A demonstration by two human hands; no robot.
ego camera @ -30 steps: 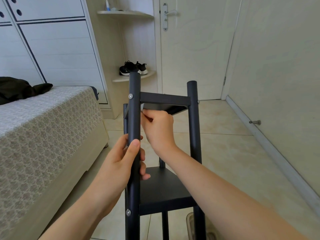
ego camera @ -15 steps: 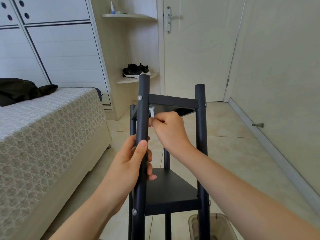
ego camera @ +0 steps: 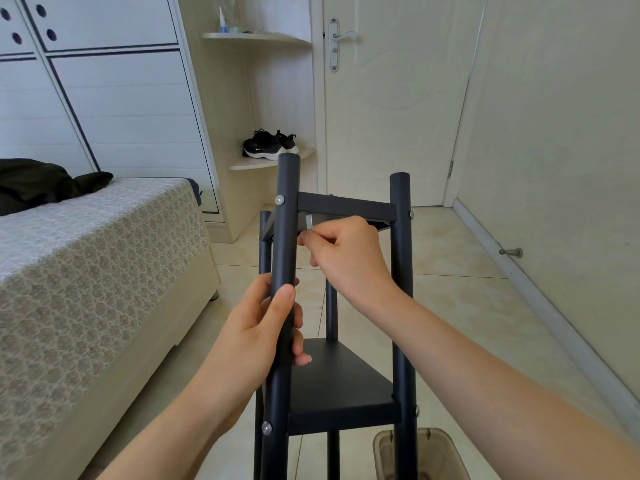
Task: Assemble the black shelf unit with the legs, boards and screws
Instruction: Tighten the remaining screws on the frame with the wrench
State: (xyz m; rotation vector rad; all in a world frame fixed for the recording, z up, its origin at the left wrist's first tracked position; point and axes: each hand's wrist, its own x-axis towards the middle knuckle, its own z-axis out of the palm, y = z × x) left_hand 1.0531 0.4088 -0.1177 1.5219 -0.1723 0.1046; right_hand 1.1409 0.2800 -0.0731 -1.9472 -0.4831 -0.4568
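Observation:
The black shelf unit stands upright on the tiled floor in front of me, with round legs and two boards fitted. My left hand grips the near left leg about halfway between the upper board and the lower board. My right hand reaches in under the upper board and pinches a small silver hex key pointing up at the board's underside beside that leg. Silver screw heads show on the legs at each board. The near right leg stands free.
A bed with a patterned cover lies close on the left. A clear plastic tub sits on the floor by the near right leg. A corner shelf with black shoes, a shut door and the right wall bound the space.
The view has shifted so the shelf sits slightly more to the right. My right hand has turned the hex key a little under the upper board. My left hand keeps its grip.

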